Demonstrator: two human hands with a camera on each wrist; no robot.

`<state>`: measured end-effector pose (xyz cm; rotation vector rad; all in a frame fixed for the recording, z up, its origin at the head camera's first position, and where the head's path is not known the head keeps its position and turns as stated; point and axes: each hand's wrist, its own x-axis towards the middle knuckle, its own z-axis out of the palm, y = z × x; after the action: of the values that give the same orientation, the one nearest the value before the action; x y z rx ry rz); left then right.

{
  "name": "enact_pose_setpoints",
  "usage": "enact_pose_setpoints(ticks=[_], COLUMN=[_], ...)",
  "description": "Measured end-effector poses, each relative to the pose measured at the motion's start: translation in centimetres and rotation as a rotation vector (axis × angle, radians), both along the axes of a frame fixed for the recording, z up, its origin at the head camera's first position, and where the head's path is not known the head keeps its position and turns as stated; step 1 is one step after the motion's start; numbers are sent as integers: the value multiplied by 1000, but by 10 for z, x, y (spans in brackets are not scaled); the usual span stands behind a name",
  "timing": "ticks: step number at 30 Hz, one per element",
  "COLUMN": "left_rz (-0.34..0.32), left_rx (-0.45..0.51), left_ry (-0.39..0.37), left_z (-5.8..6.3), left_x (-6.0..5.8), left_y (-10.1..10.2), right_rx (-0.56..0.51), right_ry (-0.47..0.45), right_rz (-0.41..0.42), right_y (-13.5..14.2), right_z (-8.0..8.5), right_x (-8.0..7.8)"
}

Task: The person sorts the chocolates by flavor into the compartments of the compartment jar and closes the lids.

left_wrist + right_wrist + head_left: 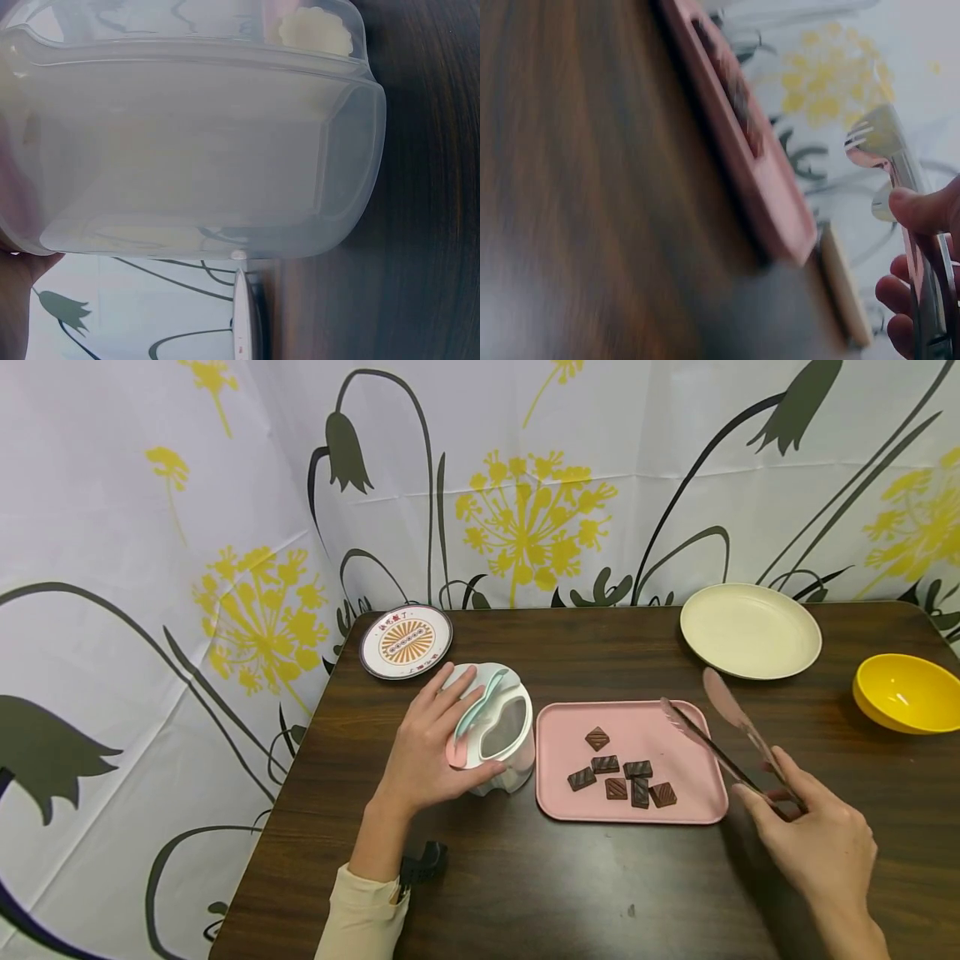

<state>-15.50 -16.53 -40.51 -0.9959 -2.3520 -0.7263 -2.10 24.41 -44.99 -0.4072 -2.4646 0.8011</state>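
Observation:
A translucent storage container [521, 766] with a white lid and a green and pink flap stands on the table. My left hand [429, 747] grips it across the lid, thumb at the near side and fingers reaching over the far side. In the left wrist view the cloudy container wall [187, 142] fills most of the picture. Right of it lies a pink tray [577, 714] bearing several dark chocolate pieces [617, 788]. Metal tongs [724, 698] are held in my right hand [825, 839], their arms spread apart above the tray's right end with nothing between the tips.
A patterned white plate [407, 642] sits at the back left. Toward the back right are a cream plate [752, 631] and a yellow bowl [907, 693]. Behind the table [570, 885] hangs a flowered cloth [540, 427].

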Motion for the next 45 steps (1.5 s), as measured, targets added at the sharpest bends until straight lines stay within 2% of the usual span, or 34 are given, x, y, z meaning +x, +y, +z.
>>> enact_pose_setpoints(ticks=[4, 8, 13, 17, 34, 45], left_rz=[2, 4, 1, -5, -2, 2], left_rx=[-4, -6, -3, 3, 0, -5], left_ry=[-3, 0, 3, 5, 7, 9], left_z=[0, 1, 0, -1, -1, 0], left_x=[0, 0, -1, -2, -1, -1], left_y=[0, 0, 0, 1, 1, 0], right_rx=[-67, -98, -87, -87, -106, -105], right_ry=[-183, -325, -419, -491, -569, -544], right_rz=[-149, -246, -305, -312, -282, -245], right_y=[21, 38, 50, 54, 53, 54], right_z=[-7, -12, -16, -19, -23, -25], right_x=[12, 20, 24, 24, 20, 20])
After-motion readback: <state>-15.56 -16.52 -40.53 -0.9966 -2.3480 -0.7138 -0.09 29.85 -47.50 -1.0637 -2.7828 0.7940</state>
